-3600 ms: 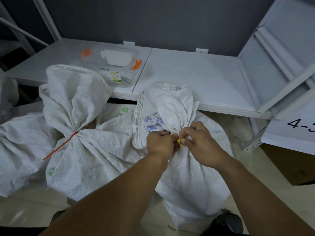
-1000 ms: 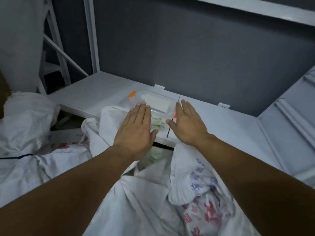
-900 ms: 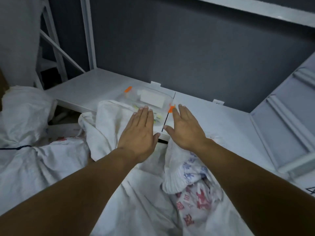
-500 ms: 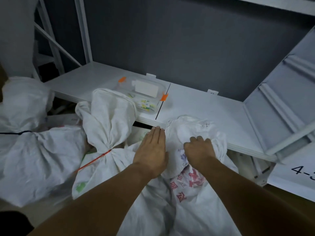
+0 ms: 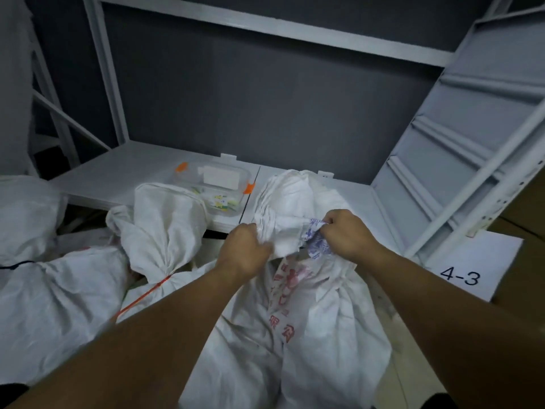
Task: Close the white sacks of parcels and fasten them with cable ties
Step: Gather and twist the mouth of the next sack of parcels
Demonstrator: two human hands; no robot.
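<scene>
Dark grey wall (image 5: 265, 98), white metal shelving (image 5: 132, 166), pale floor (image 5: 407, 358), white sign marked 4-3 (image 5: 466, 261), dim light

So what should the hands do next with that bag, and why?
Probably squeeze the mouth of the printed sack into one tight neck. The left hand and right hand both grip its loose, bunched top, and no tie shows in either. The neighbouring sack already has an orange tie round its neck; this one likely needs the same.

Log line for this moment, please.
left hand: grips sack top | right hand: grips sack top | stage: bunching neck
</scene>
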